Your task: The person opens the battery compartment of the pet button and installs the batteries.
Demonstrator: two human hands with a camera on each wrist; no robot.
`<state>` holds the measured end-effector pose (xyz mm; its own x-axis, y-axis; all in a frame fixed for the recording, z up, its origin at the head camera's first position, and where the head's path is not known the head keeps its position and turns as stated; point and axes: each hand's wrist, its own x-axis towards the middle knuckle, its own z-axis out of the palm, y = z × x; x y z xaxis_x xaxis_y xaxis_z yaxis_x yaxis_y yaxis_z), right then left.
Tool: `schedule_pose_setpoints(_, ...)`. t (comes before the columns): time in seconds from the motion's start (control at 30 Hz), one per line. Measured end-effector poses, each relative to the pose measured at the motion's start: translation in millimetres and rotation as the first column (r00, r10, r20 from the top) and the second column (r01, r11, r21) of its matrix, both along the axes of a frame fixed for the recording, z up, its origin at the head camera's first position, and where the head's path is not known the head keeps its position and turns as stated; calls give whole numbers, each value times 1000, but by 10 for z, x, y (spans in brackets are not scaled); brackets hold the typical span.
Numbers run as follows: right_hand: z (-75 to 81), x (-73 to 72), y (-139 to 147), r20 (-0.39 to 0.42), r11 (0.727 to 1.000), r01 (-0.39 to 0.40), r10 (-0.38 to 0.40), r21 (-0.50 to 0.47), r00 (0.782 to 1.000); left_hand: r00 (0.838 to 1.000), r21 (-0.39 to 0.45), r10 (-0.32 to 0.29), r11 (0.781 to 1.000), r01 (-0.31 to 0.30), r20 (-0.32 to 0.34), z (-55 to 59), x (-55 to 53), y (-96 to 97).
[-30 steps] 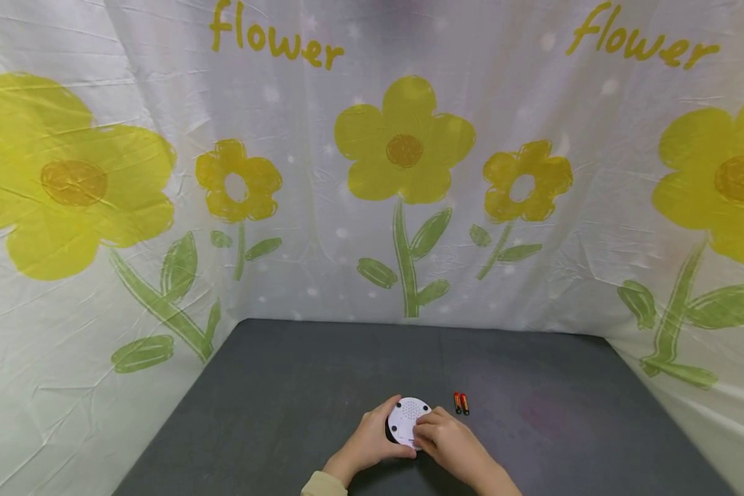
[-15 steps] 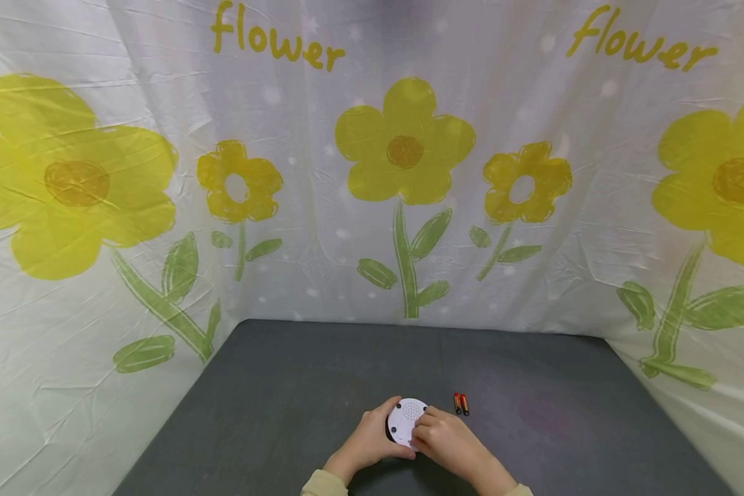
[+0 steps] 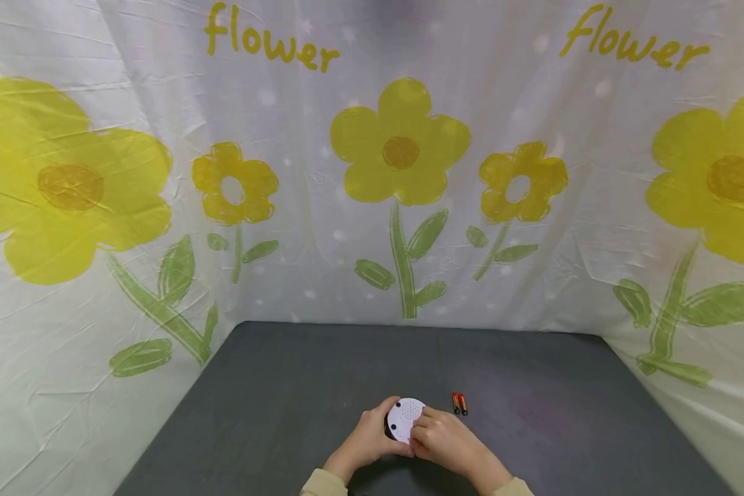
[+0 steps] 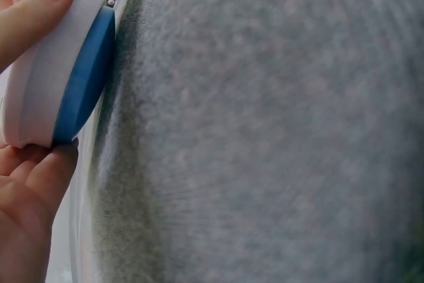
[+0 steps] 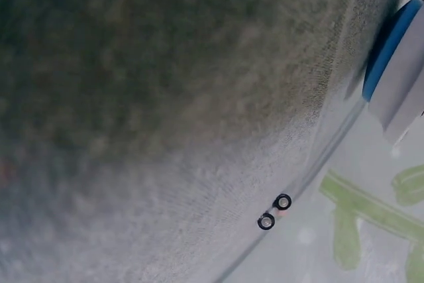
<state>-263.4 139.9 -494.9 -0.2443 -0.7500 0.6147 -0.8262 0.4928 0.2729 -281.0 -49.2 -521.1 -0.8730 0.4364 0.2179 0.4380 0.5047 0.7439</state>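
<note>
A round white device point(image 3: 404, 415) with small speaker-like holes and black rubber feet lies face down, its blue side point(image 4: 89, 74) toward the table in the left wrist view. My left hand point(image 3: 372, 434) grips its rim, the thumb on the near side and the fingers on the far side. My right hand point(image 3: 443, 441) has its fingers bunched against the right part of the white face, covering it; I cannot tell what the fingertips pinch there. In the right wrist view only the edge of the device point(image 5: 391, 71) appears at the right.
Two red and black batteries point(image 3: 459, 404) lie side by side on the dark grey table point(image 3: 322, 372), just beyond my right hand. A white cloth point(image 3: 310, 275) printed with yellow flowers hangs behind and along the sides of the table.
My right hand has moved slightly left over the white face and now covers the upper right foot. My left hand keeps its grip, and the batteries lie as before.
</note>
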Motion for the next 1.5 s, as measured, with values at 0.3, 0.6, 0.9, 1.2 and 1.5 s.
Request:
schedule_pose_setpoints(0.3, -27, 35, 53, 157, 993, 4, 14, -114, 987, 1000, 5, 16, 1000, -16, 13, -69, -18, -18)
schedule_pose_setpoints(0.6, -39, 49, 92, 268, 987, 119, -87, -105, 960, 999, 10, 11, 1000, -12, 35, -70, -49, -39)
schedule_pose_setpoints(0.9, -63, 36, 81, 205, 989, 113, -92, -93, 974, 998, 20, 22, 1000, -23, 63, -80, -46, -44)
schedule_pose_setpoints(1.2, -51, 90, 90, 288, 988, 127, -96, -92, 953, 998, 41, 3, 999, -6, 56, -89, -49, -67)
schedule_pose_setpoints(1.5, 67, 115, 85, 573, 979, 195, -128, -56, 810, 996, 84, -33, 996, 26, 80, -72, -48, -64)
